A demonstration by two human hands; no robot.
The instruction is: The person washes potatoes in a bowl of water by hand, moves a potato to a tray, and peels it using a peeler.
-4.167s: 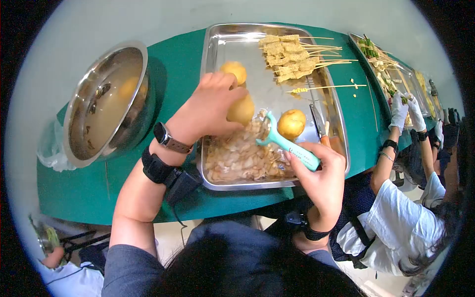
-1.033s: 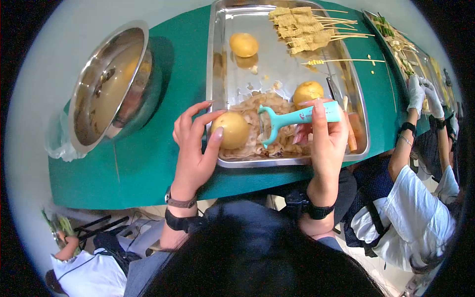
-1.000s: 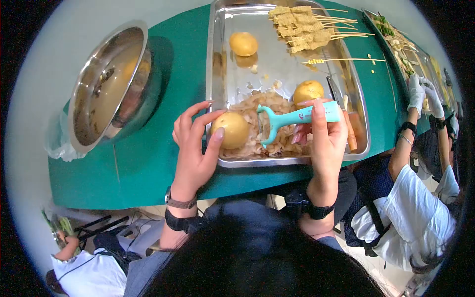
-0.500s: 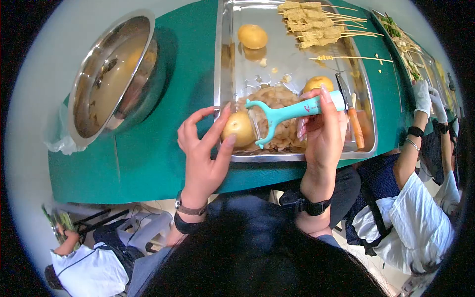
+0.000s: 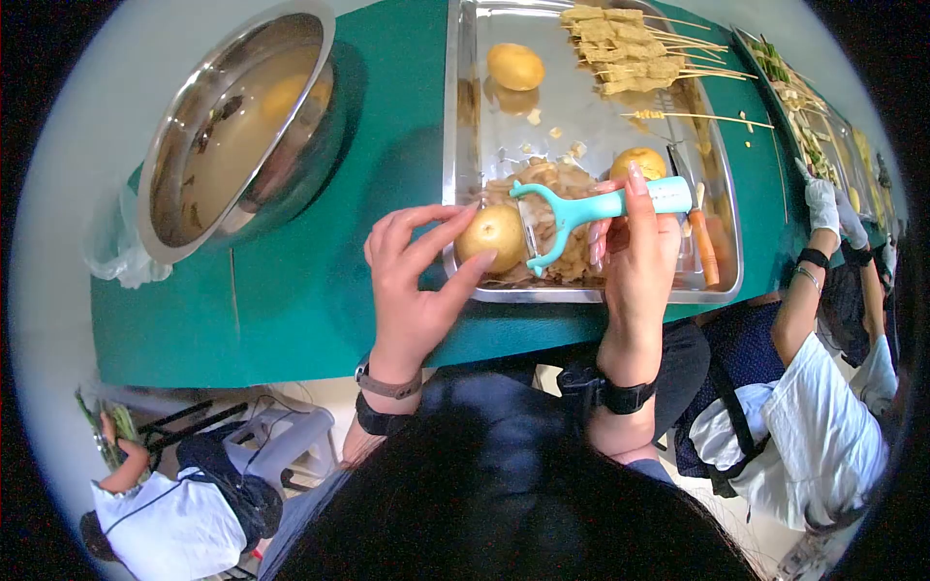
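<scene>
The fingertips of my left hand are on a round, pale yellow potato near the tray's front left corner, the thumb on its near side. A turquoise Y-shaped peeler is gripped by its handle in my right hand, with the thumb along the top. Its blade sits right at the potato's right side. Beneath both lies a heap of brownish peelings in the shallow metal tray. Behind my right hand rests another potato, and a knife with an orange handle lies to its right.
A further potato and a stack of skewered food occupy the tray's far part. A single skewer crosses its right rim. At left stands a steel bowl of cloudy water. A co-worker's gloved hands work at right.
The view has shifted, so tray and bowl appear farther right and slightly higher. Both hands keep their grips, and the blade stays beside the potato, which now shows a small spot on top.
</scene>
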